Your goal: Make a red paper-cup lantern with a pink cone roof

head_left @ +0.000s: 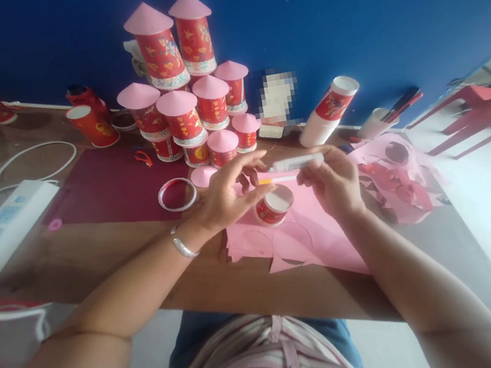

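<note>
My right hand is closed on a small whitish, partly see-through piece, too blurred to name. Just below it, a thin white strip with an orange end reaches towards my left thumb. My left hand has its fingers curved and apart, with nothing plainly gripped. Below both hands a short red paper cup stands on a pink paper sheet with circles drawn on it. A white ring lies left of my left hand.
Red paper cups with pink cone tops are stacked against the blue wall. Joined cups lean right of them. Pink paper scraps lie at right, near a red stool. A white power strip with cables sits at left.
</note>
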`<action>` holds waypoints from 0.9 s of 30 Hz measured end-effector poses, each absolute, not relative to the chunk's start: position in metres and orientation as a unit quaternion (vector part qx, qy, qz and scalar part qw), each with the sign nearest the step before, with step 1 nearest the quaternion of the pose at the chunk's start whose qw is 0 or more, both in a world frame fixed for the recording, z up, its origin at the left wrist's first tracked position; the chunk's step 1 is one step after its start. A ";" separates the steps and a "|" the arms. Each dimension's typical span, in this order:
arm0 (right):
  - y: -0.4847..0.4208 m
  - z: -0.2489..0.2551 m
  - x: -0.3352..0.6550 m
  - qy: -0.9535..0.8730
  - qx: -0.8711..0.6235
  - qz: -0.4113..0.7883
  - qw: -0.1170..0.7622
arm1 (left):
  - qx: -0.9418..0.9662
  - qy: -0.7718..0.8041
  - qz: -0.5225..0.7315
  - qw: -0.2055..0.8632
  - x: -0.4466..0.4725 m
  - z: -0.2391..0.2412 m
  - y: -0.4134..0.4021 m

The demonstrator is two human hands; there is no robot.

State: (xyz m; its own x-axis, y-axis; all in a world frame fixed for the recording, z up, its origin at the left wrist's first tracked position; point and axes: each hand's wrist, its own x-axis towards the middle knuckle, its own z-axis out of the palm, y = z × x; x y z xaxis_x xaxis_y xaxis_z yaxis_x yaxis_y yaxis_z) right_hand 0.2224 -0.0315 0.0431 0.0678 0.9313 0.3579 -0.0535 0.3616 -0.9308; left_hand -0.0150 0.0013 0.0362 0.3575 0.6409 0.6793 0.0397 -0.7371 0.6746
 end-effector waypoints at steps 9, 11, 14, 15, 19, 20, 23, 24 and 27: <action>-0.008 0.024 0.246 -0.465 -0.413 0.442 0.647 | 0.874 0.317 0.329 0.164 -0.026 0.011 0.029; -0.007 0.021 0.246 -0.449 -0.404 0.459 0.652 | 0.896 0.334 0.259 0.134 -0.026 0.008 0.027; -0.008 0.020 0.243 -0.420 -0.403 0.477 0.658 | 0.913 0.342 0.202 0.093 -0.023 0.005 0.025; -0.008 0.020 0.242 -0.415 -0.407 0.479 0.658 | 0.915 0.342 0.196 0.082 -0.023 0.004 0.025; -0.008 0.018 0.242 -0.419 -0.417 0.476 0.651 | 0.904 0.361 0.225 0.039 -0.023 0.001 0.029; -0.007 0.017 0.242 -0.425 -0.415 0.476 0.649 | 0.900 0.366 0.235 0.029 -0.024 0.000 0.030; -0.007 0.014 0.244 -0.440 -0.409 0.475 0.643 | 0.895 0.371 0.248 -0.002 -0.025 0.000 0.032; -0.007 0.014 0.244 -0.443 -0.410 0.474 0.641 | 0.896 0.371 0.244 -0.009 -0.024 0.000 0.033; -0.006 0.012 0.245 -0.450 -0.412 0.471 0.637 | 0.900 0.376 0.219 0.008 -0.021 -0.003 0.037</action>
